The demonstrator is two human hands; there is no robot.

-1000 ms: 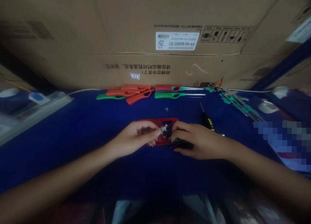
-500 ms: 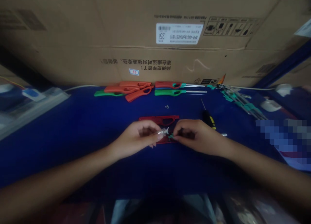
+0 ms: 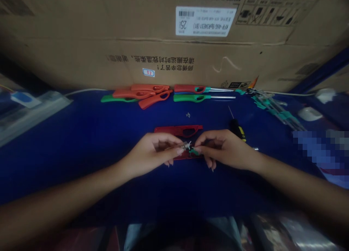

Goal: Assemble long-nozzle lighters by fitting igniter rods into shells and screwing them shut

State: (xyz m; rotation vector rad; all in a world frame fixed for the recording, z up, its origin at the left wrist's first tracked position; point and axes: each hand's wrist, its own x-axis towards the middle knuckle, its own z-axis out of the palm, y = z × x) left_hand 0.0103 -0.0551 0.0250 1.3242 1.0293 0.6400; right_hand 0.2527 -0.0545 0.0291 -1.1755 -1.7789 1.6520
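My left hand (image 3: 156, 149) pinches a small clear lighter fuel tank (image 3: 183, 146) with a white valve on its right end. Facing it, my right hand (image 3: 218, 148) has thumb and finger closed on a small green plastic part (image 3: 194, 151), close by the valve. Whether the two pieces touch I cannot tell. One red lighter shell half (image 3: 174, 130) lies flat just beyond my fingers. Beneath the hands, a second red shell half (image 3: 183, 156) is mostly covered.
Orange lighter shells (image 3: 141, 94) and a green lighter with a metal barrel (image 3: 191, 98) lie along the cardboard box (image 3: 122, 22). A screwdriver (image 3: 237, 129) and tiny screws (image 3: 188, 115) are on the blue table (image 3: 89, 134). Green-and-metal barrels (image 3: 278, 107) pile up at right.
The view has tilted down slightly, so the background sits higher. Both hands stay close together; more of the right hand's lower fingers and of the green part now shows.
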